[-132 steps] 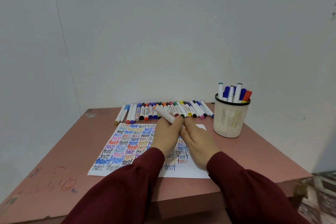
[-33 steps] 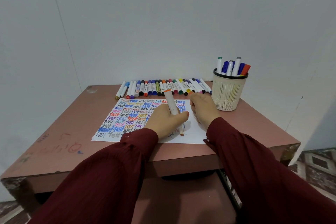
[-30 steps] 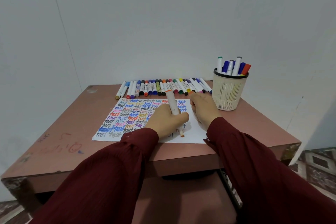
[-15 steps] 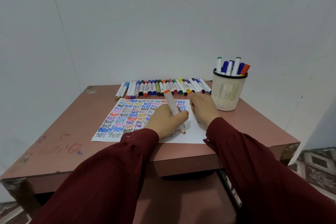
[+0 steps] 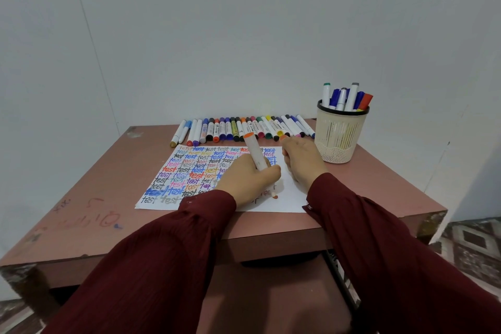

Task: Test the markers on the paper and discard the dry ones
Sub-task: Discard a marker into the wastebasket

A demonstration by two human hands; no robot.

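While the left hand (image 5: 250, 180) has its fingers (image 5: 271, 171) wrapped tight around the orange marker (image 5: 254, 153), the tip is down on the paper (image 5: 291, 199), right at the near right part of the sheet where there's still white space. The marker is tilted, with its orange back end leaning away toward the wall, and some small orange letters sit just beside the tip.

The right hand (image 5: 303, 160) rests on the paper's right side, just beside the left hand. Its fingers are curled in, and a small orange cap (image 5: 283, 138) pokes out at the far end, so it looks pinched in there, though most of it is hidden.

The rest of the sheet is packed with rows of "test" in loads of colours: blue, red, black, pink, yellowish. The paper lies flat on a reddish-brown counter (image 5: 108, 198), which has some scribbles on its left side.

Along the far edge of the counter, past the paper, there's a row of markers (image 5: 238, 129) lying side by side and touching, caps in all sorts of colours. To the right of that row stands a cream mesh pen cup (image 5: 339, 138) with a black rim and a handful of markers (image 5: 345, 96) standing upright in it. Both arms are in dark red sleeves (image 5: 162, 266). A plain white wall (image 5: 244, 35) is behind it all, and patterned floor tiles (image 5: 471, 241) show at the lower right.
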